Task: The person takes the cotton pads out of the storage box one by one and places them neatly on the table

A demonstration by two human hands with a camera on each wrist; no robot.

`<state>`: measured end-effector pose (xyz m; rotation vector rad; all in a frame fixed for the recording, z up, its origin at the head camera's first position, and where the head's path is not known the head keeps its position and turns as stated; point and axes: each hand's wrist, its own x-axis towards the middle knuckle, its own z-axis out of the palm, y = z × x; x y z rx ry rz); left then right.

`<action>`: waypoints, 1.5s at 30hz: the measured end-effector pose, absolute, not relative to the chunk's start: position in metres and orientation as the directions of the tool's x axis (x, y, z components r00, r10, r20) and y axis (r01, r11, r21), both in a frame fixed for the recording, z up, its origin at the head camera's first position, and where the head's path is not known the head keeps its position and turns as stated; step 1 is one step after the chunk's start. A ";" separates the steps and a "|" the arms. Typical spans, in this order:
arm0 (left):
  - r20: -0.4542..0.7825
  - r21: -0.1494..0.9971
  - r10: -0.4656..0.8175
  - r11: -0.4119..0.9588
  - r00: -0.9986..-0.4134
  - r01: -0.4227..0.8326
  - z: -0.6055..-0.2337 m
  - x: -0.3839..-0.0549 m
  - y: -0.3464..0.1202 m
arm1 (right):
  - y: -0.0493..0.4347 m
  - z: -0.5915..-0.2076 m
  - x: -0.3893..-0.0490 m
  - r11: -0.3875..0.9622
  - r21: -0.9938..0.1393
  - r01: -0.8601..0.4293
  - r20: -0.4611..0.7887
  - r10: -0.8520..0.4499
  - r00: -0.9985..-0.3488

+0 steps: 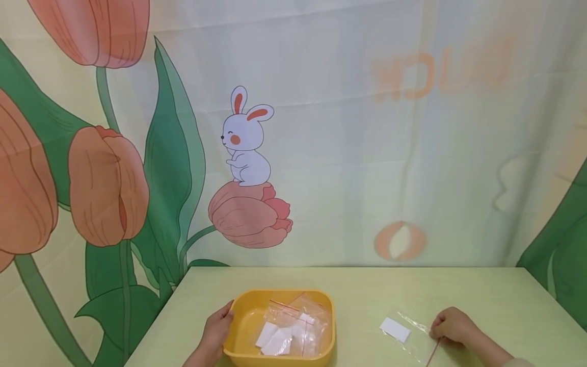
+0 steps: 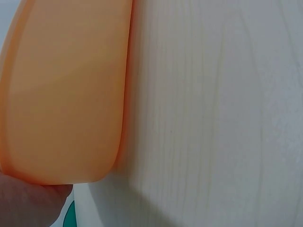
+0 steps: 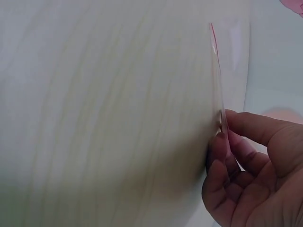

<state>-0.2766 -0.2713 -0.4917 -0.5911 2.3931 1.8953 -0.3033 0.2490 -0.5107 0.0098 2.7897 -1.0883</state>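
My left hand [image 1: 215, 329] grips the left rim of a yellow plastic basin [image 1: 245, 334]; in the left wrist view the basin's side [image 2: 66, 94] looks orange, with part of the hand [image 2: 33, 201] under its end. Inside the basin lie several clear zip bags [image 1: 316, 311] with red seal lines and white pieces in them. To the right, my right hand [image 1: 454, 324] pinches the edge of another clear zip bag [image 1: 415, 344] near its red seal. A white rectangular card [image 1: 395, 330] shows at that bag's far left end. The right wrist view shows the pinching fingers [image 3: 244, 125] close up.
A pale wood-grain table [image 1: 362, 290] bears the basin. Behind its far edge hangs a curtain [image 1: 339, 153] printed with tulips and a white rabbit.
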 end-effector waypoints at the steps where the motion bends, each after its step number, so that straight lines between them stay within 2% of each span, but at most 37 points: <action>1: -0.260 0.931 -0.273 0.184 -0.926 -0.315 -0.492 -0.277 -0.271 | 0.249 -0.511 -0.303 0.741 -0.670 0.053 -0.134 -0.050 -0.990; 6: -0.274 0.927 -0.281 0.178 -0.920 -0.330 -0.491 -0.277 -0.272 | 0.249 -0.507 -0.304 0.753 -0.657 0.042 -0.132 -0.060 -0.990; 13: -0.270 0.928 -0.281 0.177 -0.921 -0.327 -0.492 -0.278 -0.272 | 0.248 -0.481 -0.309 0.755 -0.652 0.061 -0.192 -0.087 -0.977; 25: -0.276 0.928 -0.282 0.170 -0.919 -0.331 -0.491 -0.278 -0.272 | 0.238 -0.436 -0.323 0.665 -0.746 0.046 -0.238 -0.202 -0.950; 38: -0.279 0.925 -0.293 0.174 -0.915 -0.338 -0.491 -0.278 -0.271 | 0.189 -0.403 -0.335 0.602 -0.798 -0.010 -0.226 -0.315 -0.922; 45: -0.273 0.923 -0.294 0.188 -0.916 -0.335 -0.490 -0.277 -0.271 | 0.156 -0.392 -0.341 0.606 -0.796 0.002 -0.262 -0.342 -0.902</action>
